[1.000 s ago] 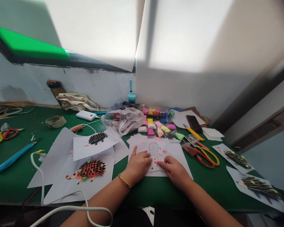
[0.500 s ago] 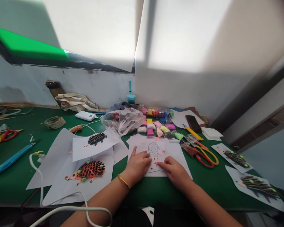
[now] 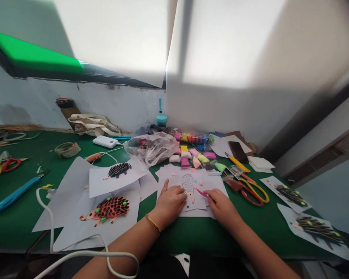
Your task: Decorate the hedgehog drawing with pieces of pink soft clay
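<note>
A sheet of paper (image 3: pixel 199 205) lies in front of me with a hedgehog drawn in blue outline (image 3: pixel 187 183). Its pointed face (image 3: pixel 190 197) is covered in peach clay, and a few small peach bits (image 3: pixel 200 184) lie beside the body. My left hand (image 3: pixel 172 199) rests on the paper's left side with fingers stretched out, fingertips by the hedgehog's face. Between the fingers of my right hand (image 3: pixel 221 203) is a thin magenta clay tool (image 3: pixel 202 192), its tip pointing left towards the leg pieces right of the body.
Bagged clay packets (image 3: pixel 185 161) and a clear plastic bag (image 3: pixel 152 147) lie behind the paper. Scissors (image 3: pixel 251 193), a yellow cutter (image 3: pixel 238 162) and a phone (image 3: pixel 237 151) are at right. Finished hedgehog pictures (image 3: pixel 112 207) lie left, near a white cable (image 3: pixel 107 254).
My right hand has drawn back slightly right and up from the hedgehog's snout, so more of the magenta tool shows. My left hand stays nearly where it was.
</note>
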`<action>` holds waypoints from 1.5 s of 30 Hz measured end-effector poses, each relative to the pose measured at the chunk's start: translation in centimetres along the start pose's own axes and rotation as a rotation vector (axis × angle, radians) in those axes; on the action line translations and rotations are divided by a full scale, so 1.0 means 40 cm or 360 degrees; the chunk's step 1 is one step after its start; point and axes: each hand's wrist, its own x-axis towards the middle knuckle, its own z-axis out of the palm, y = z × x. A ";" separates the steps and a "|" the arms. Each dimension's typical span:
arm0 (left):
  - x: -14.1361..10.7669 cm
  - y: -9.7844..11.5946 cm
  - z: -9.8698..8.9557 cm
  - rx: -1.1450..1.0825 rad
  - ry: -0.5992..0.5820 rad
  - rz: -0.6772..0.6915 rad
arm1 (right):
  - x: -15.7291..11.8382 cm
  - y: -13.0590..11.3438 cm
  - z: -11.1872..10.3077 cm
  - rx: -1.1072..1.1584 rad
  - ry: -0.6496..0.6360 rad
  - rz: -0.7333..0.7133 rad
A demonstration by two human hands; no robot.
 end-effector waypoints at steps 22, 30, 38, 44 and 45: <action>-0.001 0.008 -0.005 0.0084 -0.0021 0.0036 | 0.010 -0.028 0.025 0.0306 0.0145 0.0004; -0.003 0.009 -0.005 0.0081 -0.0025 0.0016 | -0.003 -0.037 0.031 0.0152 0.0163 -0.0272; -0.004 0.009 -0.006 0.0069 -0.0032 0.0010 | -0.017 -0.009 0.049 -0.0261 0.0274 -0.0549; -0.004 0.008 -0.004 0.0046 -0.0013 0.0004 | -0.023 0.003 0.054 -0.0350 0.0174 -0.0600; -0.004 0.008 -0.005 0.0042 -0.0017 0.0005 | -0.024 0.001 0.054 -0.0350 0.0162 -0.0588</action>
